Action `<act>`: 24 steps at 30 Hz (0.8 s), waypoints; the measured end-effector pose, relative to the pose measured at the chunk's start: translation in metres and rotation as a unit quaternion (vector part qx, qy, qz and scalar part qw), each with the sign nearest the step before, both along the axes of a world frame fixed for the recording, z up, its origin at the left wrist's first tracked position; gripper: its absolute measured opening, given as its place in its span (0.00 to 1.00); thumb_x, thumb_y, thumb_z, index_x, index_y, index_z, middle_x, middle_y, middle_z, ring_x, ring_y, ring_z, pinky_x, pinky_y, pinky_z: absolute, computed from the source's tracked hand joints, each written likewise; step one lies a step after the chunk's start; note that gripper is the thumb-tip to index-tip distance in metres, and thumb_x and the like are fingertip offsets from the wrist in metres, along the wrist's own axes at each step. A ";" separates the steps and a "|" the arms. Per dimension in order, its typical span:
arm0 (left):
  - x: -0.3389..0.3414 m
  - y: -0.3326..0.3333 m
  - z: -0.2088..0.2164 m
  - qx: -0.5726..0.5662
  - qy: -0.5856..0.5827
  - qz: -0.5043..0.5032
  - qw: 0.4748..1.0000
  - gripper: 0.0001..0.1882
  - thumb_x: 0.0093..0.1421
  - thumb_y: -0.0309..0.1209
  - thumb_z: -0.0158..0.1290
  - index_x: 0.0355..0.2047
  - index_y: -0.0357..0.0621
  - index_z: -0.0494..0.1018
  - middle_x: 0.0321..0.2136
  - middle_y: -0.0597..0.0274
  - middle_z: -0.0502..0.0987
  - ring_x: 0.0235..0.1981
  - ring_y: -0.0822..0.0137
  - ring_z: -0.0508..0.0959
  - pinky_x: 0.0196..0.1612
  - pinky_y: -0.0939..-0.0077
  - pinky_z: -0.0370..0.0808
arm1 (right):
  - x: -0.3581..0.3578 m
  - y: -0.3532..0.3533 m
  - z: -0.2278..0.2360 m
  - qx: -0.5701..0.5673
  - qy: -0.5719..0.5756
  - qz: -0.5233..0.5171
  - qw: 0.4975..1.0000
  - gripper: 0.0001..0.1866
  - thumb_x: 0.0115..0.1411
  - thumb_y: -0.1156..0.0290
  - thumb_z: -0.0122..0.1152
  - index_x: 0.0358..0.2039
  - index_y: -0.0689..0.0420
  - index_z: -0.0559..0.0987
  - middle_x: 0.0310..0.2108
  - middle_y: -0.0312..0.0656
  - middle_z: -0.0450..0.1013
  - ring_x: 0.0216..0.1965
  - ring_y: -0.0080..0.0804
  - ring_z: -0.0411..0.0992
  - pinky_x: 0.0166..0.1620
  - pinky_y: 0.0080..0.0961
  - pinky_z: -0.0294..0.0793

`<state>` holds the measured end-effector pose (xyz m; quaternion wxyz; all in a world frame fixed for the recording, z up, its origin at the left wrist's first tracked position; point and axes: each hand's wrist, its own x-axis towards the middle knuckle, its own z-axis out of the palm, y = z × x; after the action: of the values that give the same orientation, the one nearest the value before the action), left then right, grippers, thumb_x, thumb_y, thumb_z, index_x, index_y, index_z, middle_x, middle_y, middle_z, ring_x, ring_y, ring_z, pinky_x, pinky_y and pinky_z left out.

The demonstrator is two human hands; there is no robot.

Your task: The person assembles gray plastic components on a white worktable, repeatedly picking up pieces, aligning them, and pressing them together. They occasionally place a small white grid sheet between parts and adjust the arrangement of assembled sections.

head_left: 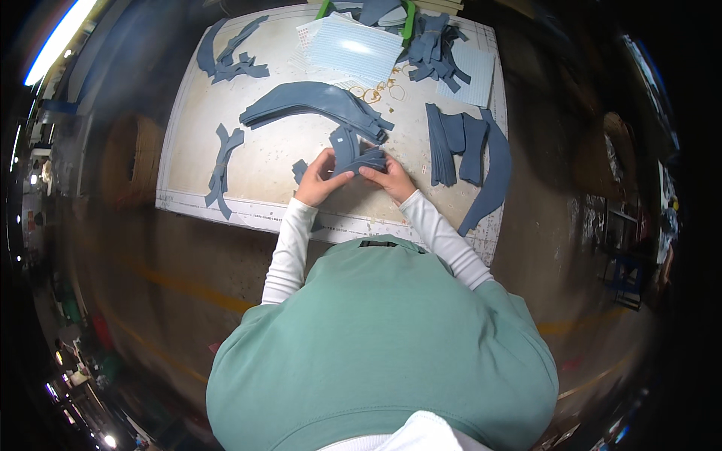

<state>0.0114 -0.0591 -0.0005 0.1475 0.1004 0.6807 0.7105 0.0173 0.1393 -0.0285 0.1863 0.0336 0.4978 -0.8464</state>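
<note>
Between my two hands, above the near half of the table, is a small stack of blue-grey fabric pieces (347,156) with a small white label on top. My left hand (319,180) closes on its near left side, thumb pointing inward. On the right side, my right hand (390,179) grips the stack with thumb and fingers. Just beyond lies a thick curved stack of the same fabric (304,101), its right end near the held pieces. A small fabric scrap (300,170) shows beside my left hand, partly covered by it.
The white table (188,161) carries a tied fabric bundle (219,171) at left and fabric strips (470,146) at right. Far back are more fabric pieces (237,60), papers (350,49), yellow rubber bands (372,95), a heaped bundle (432,49) and a green bin (408,22).
</note>
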 end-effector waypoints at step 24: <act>-0.034 -0.002 0.106 0.052 0.190 0.229 0.953 0.09 0.54 0.22 0.61 0.35 0.39 0.74 0.32 0.65 0.78 0.32 0.78 0.75 0.37 0.86 0.71 | 0.026 0.069 0.105 0.027 0.150 -0.150 0.977 0.13 0.47 0.78 0.71 0.33 0.59 0.76 0.31 0.36 0.76 0.31 0.19 0.72 0.38 0.16 0.73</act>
<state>-0.0222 -0.0608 0.1056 -0.1566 0.0824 0.6629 0.7275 0.0433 0.2088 0.0767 -0.0199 -0.0144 0.5319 -0.8464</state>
